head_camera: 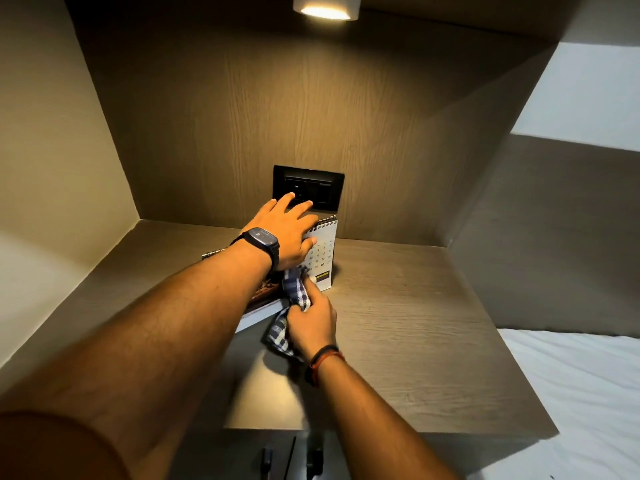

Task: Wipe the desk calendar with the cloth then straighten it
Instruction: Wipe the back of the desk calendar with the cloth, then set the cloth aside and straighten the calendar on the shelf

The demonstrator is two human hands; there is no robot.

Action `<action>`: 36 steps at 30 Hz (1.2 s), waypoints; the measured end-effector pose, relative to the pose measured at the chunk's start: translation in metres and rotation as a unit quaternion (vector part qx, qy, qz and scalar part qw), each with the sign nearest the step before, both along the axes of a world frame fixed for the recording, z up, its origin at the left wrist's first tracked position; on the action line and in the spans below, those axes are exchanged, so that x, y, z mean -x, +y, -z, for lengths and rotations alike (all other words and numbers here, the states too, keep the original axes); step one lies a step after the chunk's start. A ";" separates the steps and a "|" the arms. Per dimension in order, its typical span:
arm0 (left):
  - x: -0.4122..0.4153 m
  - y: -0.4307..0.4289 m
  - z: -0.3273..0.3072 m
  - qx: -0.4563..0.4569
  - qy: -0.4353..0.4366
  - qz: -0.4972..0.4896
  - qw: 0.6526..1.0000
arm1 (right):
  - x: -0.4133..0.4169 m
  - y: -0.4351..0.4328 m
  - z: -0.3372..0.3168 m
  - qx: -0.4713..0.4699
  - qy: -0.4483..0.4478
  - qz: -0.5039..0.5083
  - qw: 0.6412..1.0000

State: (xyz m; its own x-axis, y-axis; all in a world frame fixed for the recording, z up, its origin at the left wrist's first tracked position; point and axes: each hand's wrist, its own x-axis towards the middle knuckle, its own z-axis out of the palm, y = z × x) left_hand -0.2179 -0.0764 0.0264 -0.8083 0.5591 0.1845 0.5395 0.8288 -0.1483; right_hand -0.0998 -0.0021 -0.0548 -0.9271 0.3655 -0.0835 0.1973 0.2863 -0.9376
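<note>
— Wood-grain brown tabletop [398,341], lit from above by a round white ceiling lamp [325,6]. What stands on it?

— A white spiral-bound desk calendar [323,258], upright near the back of the surface, just below a black wall socket plate [308,187]. Its printed date grid faces forward, with a dark label near the bottom.

— And the hands?

— The left hand [285,233], with a dark square wristwatch [263,239] on the wrist, lies over the calendar's top edge, fingers spread and thumb pressed on the front page. The right hand [311,323], with a red-and-black band at the wrist, has its fingers curled around a blue-and-white checked cloth [294,296], bunched against the calendar's lower front.

— Anything beside it?

— A book with a dark pictured cover [263,299] lies flat to the left of the calendar, partly hidden under the left forearm. White bed linen [571,393] shows at the right edge.
</note>
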 end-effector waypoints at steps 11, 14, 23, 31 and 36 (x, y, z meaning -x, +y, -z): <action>-0.035 0.026 -0.018 -0.041 0.110 0.044 0.992 | -0.032 0.154 -0.031 -0.313 -0.060 0.089 0.944; -0.066 0.059 -0.002 -0.092 0.072 0.122 0.986 | -0.048 0.188 -0.033 -0.384 -0.118 0.088 0.912; -0.125 0.119 0.094 -0.070 -0.166 0.058 0.982 | -0.072 0.219 0.001 -0.434 -0.182 0.028 0.882; -0.130 0.118 0.134 -0.078 -0.161 0.034 0.983 | -0.069 0.229 0.034 -0.481 -0.115 -0.017 0.869; -0.134 0.114 0.133 -0.099 -0.157 0.015 0.983 | -0.067 0.226 0.035 -0.514 -0.114 0.002 0.850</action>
